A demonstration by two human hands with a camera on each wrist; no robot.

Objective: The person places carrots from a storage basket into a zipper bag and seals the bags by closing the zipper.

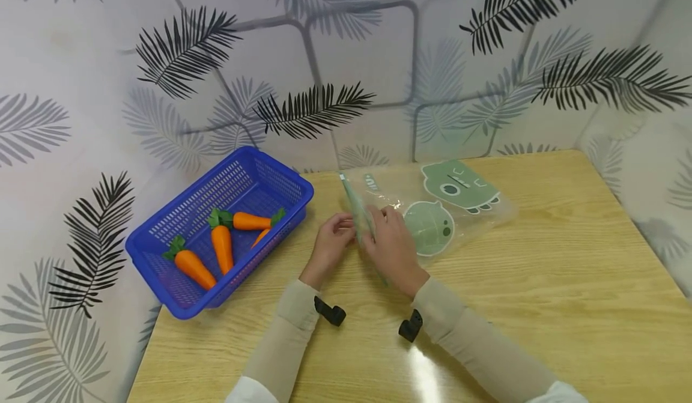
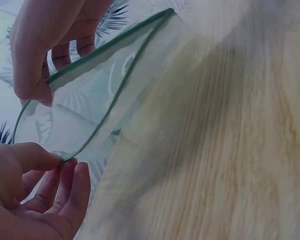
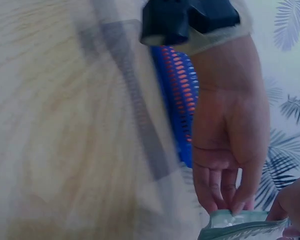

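A clear plastic zip bag with green cartoon prints lies on the table, its mouth facing left. My left hand pinches one lip of that mouth between thumb and fingertips. The opposite lip is gripped by my right hand, thumb on the near side. In the left wrist view the green-edged opening gapes between the left hand and the right hand. Only the bag's rim shows in the right wrist view, below the left hand's fingers. No contents are visible inside the bag.
Left of the hands stands a blue plastic basket holding several toy carrots with green tops. The wooden table extends to the right and front. Behind it hangs a leaf-patterned cloth.
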